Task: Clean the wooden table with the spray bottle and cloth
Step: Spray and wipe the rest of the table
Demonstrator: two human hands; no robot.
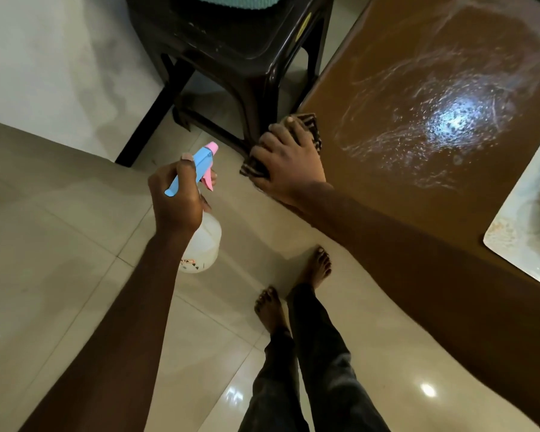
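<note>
The left grip is clenched round the neck of the spray bottle, held beside the counter. The right grip presses flat-fingered on the cloth at the counter's corner. Beyond that grip, droplets lie unwiped, so spraying looks done and most wiping remains.

Spray bottle: translucent white body with small orange and black markings, light blue head, pink nozzle and trigger. Cloth: dark brown with cream stripes. Surface: mid-brown, crossed by whitish streaks and speckles around a bright white-blue glare. Chair: very dark brown; cushion teal. Floor: glossy beige tiles. Mat: mottled off-white. Trousers: dark grey.
</note>
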